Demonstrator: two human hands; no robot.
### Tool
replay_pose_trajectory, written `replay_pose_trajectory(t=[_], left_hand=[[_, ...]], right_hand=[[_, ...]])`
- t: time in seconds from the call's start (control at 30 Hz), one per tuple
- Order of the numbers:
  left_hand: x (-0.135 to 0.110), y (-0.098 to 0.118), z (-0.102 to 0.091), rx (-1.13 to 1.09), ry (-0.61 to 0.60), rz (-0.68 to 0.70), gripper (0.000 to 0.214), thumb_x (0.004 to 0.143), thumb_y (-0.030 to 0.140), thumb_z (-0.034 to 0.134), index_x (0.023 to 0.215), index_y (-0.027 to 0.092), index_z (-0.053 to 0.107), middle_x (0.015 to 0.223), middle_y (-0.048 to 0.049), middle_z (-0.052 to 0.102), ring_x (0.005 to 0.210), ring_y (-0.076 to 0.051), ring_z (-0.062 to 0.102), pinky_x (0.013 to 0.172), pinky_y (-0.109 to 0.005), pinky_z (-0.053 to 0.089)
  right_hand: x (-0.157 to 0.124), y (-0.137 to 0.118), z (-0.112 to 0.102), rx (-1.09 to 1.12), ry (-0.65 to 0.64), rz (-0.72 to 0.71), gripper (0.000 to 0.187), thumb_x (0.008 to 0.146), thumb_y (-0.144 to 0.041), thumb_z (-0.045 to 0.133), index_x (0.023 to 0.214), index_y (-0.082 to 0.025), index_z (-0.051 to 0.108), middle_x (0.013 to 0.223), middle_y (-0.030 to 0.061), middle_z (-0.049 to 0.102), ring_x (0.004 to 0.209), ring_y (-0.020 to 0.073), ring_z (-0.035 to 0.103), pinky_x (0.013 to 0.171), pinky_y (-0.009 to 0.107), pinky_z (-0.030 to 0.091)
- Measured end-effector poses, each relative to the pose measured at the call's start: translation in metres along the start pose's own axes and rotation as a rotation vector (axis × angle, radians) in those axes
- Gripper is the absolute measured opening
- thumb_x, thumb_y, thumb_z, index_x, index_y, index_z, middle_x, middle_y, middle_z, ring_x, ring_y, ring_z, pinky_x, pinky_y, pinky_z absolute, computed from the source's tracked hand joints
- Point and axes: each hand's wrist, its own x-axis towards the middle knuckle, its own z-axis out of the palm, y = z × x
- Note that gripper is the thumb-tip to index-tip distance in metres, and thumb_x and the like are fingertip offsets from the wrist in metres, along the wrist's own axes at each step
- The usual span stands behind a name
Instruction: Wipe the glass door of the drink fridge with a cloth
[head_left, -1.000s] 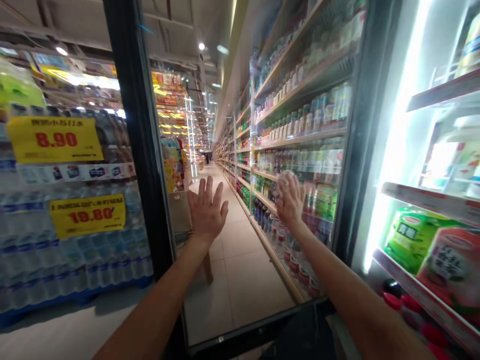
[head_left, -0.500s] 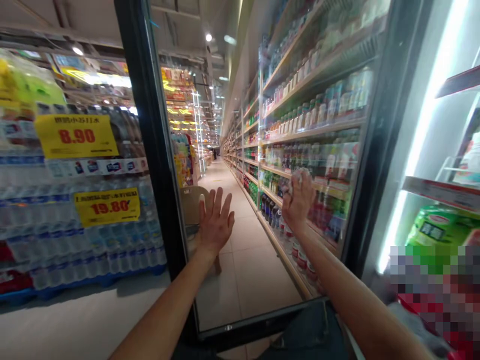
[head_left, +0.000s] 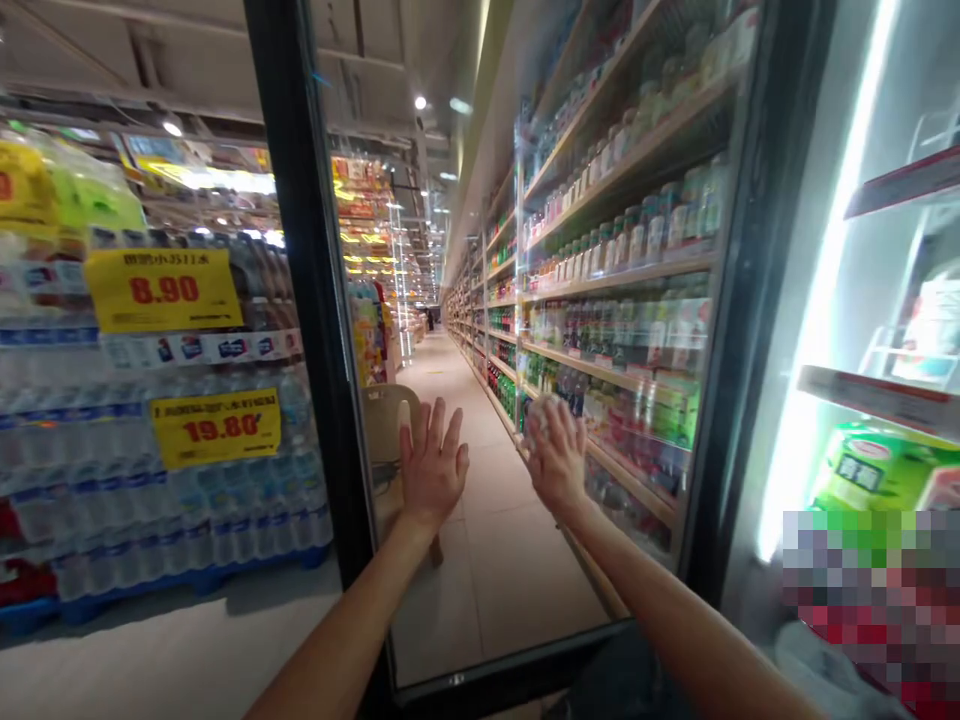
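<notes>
Two hands on one pane | yellow price placard [head_left: 163, 290] far left | black-framed glass fridge door [head_left: 480, 250] standing open | left hand [head_left: 433, 465] spread flat on glass | right hand [head_left: 555, 462] pressing crumpled white cloth [head_left: 538, 412] mid-pane | wiped share: cannot tell

A glass door [head_left: 304, 260] stands mid-scene with both hands on its pane, the left hand [head_left: 433, 465] just left of the right hand [head_left: 556, 462]. Left of the door, stacked water bottles [head_left: 150, 500] carry two price signs [head_left: 163, 290], one above the other. Through the pane an aisle [head_left: 480, 540] runs back, with shelves [head_left: 600, 280] along its right. At far right, cooler shelves [head_left: 877, 398] hold packs [head_left: 870, 470].
</notes>
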Motion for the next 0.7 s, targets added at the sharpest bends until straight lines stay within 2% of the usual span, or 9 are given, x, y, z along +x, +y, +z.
replay_pose_trajectory(t=[0.07,0.1,0.13,0.23,0.3,0.47,0.5,0.63,0.7], left_hand=[[-0.002,0.0,0.0,0.0,0.0,0.009,0.057,0.088,0.023,0.046,0.142,0.019,0.028,0.145,-0.0117,0.033,0.141,-0.02,0.013,0.116,-0.043,0.006],[-0.004,0.0,-0.001,0.003,0.002,0.015,0.058,0.088,0.023,0.046,0.142,0.019,0.028,0.146,-0.0117,0.032,0.141,-0.02,0.012,0.116,-0.043,0.006],[-0.005,0.0,-0.001,0.007,0.003,0.019,0.058,0.088,0.023,0.047,0.143,0.019,0.027,0.146,-0.0115,0.032,0.141,-0.02,0.012,0.116,-0.043,0.006],[-0.008,0.001,0.0,0.017,0.0,0.016,0.059,0.088,0.023,0.047,0.143,0.019,0.026,0.146,-0.0113,0.032,0.141,-0.02,0.012,0.116,-0.043,0.006],[-0.01,0.002,0.001,0.018,-0.002,0.009,0.059,0.088,0.022,0.047,0.143,0.019,0.026,0.146,-0.0114,0.032,0.141,-0.02,0.011,0.116,-0.044,0.006],[-0.013,0.001,0.0,0.006,-0.007,0.019,0.061,0.087,0.022,0.047,0.143,0.02,0.025,0.147,-0.0113,0.03,0.141,-0.021,0.013,0.115,-0.045,0.007],[-0.014,0.001,0.0,0.005,-0.008,0.022,0.061,0.087,0.022,0.047,0.144,0.02,0.024,0.147,-0.011,0.029,0.141,-0.021,0.013,0.115,-0.045,0.007],[-0.016,0.002,0.0,0.019,-0.012,0.02,0.061,0.087,0.022,0.047,0.144,0.021,0.024,0.147,-0.0102,0.029,0.141,-0.02,0.013,0.115,-0.045,0.007],[-0.017,0.002,0.0,0.026,-0.003,0.012,0.061,0.087,0.022,0.047,0.144,0.02,0.024,0.147,-0.0104,0.03,0.141,-0.02,0.013,0.115,-0.045,0.007]], right_hand=[[-0.007,-0.007,-0.002,0.041,-0.121,-0.173,0.055,0.081,-0.017,0.047,0.135,-0.029,0.042,0.141,0.0052,0.043,0.138,0.0237,0.025,0.112,0.049,0.014],[-0.008,-0.006,-0.002,0.041,-0.127,-0.182,0.055,0.081,-0.017,0.047,0.135,-0.029,0.042,0.14,0.005,0.044,0.138,0.0235,0.026,0.113,0.049,0.013],[-0.006,-0.001,-0.002,0.027,-0.088,-0.131,0.054,0.082,-0.018,0.046,0.135,-0.029,0.042,0.141,0.0061,0.044,0.137,0.0237,0.026,0.112,0.05,0.013],[0.005,0.016,-0.001,-0.053,0.134,0.189,0.053,0.086,-0.02,0.041,0.139,-0.024,0.036,0.144,0.012,0.037,0.138,0.0262,0.025,0.109,0.053,0.02],[0.01,0.016,0.0,-0.073,0.18,0.279,0.053,0.087,-0.02,0.04,0.14,-0.022,0.035,0.146,0.0134,0.034,0.138,0.0271,0.023,0.108,0.053,0.022],[0.006,-0.001,-0.003,0.037,-0.125,-0.192,0.059,0.082,-0.019,0.047,0.139,-0.029,0.035,0.142,0.0054,0.043,0.137,0.0232,0.026,0.112,0.049,0.014],[0.007,0.003,-0.004,0.028,-0.104,-0.163,0.059,0.083,-0.019,0.046,0.14,-0.03,0.035,0.142,0.0056,0.043,0.137,0.0232,0.027,0.112,0.05,0.014],[0.019,0.026,-0.001,-0.08,0.195,0.305,0.055,0.088,-0.022,0.038,0.142,-0.024,0.032,0.147,0.013,0.032,0.137,0.0281,0.026,0.107,0.054,0.023],[0.017,0.025,-0.002,-0.077,0.169,0.281,0.054,0.087,-0.021,0.038,0.141,-0.023,0.034,0.147,0.0135,0.032,0.138,0.0288,0.024,0.106,0.054,0.024]])
